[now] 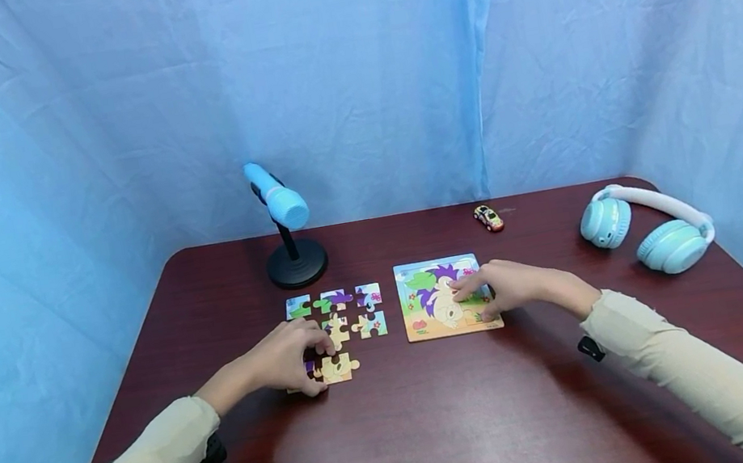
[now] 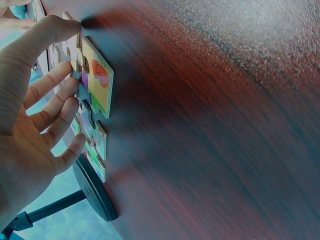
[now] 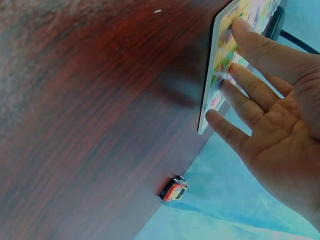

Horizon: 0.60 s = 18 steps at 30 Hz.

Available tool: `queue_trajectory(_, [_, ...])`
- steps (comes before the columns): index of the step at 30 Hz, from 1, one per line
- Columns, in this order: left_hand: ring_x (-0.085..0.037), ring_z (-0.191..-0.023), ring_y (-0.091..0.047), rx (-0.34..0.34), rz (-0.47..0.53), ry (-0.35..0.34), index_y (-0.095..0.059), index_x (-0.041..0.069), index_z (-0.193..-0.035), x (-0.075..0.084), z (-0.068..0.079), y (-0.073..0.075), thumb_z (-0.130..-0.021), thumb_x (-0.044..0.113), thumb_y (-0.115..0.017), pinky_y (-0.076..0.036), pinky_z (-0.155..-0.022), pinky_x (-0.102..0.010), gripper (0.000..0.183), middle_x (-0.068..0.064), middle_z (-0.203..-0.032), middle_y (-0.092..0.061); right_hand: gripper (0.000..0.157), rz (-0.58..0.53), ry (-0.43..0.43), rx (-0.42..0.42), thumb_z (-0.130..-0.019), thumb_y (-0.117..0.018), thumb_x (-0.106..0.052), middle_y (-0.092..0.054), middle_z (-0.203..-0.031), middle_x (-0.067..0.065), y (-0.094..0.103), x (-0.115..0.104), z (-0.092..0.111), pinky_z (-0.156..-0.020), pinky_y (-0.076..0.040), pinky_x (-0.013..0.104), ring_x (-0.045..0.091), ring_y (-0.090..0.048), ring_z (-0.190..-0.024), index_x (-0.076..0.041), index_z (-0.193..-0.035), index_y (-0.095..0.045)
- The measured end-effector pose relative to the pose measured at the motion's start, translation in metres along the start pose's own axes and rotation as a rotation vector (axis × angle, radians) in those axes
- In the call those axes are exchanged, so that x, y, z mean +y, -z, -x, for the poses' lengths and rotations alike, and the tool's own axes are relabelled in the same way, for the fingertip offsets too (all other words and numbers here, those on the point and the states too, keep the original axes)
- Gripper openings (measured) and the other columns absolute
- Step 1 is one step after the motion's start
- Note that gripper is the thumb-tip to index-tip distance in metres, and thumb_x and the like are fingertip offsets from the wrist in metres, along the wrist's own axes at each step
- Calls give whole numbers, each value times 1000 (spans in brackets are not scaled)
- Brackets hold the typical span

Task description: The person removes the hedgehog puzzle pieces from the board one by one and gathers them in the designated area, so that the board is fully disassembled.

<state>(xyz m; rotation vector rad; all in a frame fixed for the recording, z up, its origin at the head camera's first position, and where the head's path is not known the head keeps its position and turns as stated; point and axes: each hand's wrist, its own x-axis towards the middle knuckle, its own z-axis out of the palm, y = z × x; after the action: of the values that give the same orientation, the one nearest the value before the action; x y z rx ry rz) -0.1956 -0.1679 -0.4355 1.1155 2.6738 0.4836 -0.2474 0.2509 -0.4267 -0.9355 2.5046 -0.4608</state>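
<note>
Several loose jigsaw pieces lie in rough rows on the table, left of a square puzzle board with a purple-haired cartoon picture. My left hand hovers over the near-left pieces, thumb and fingers apart. Its thumb comes close to a cream-coloured piece. Beneath the palm, partly hidden in the head view, is a corner piece with a red shape. My right hand is over the board's right side, fingers spread and fingertips at its surface; the thumb touches near the lower right corner.
A blue microphone on a black round stand stands behind the pieces. A small toy car sits beyond the board. Light blue headphones lie at the right. Blue cloth hangs around the table.
</note>
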Motion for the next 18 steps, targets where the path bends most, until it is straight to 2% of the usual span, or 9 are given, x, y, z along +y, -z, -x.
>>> queue_trajectory(5, [-17,-92,-52,-13,-3,7,-71,18,-103,0,-1,0,-71,33,-90,-41,-83,-37,40,3,-95,-61,52,0,-14,-11,-86,-79,-5,-54,-152,7,1,-1,0,-111,-43,53,32,-45,-145,-15,-136,-68])
queue_trajectory(11, [-17,-93,-53,4,26,-1,-73,16,-106,5,-4,5,-73,33,-89,-45,-82,-36,41,2,-102,-65,51,-7,-9,-6,-86,-79,-4,-54,-152,7,2,-3,0,-111,-43,52,33,-45,-145,-14,-135,-68])
queue_trajectory(18, [-22,-96,-57,21,40,-49,-74,14,-110,17,-19,10,-75,31,-86,-47,-81,-36,41,-1,-103,-67,51,-2,-2,-4,-85,-80,-6,-54,-152,7,3,-2,0,-111,-43,52,32,-45,-145,-14,-135,-68])
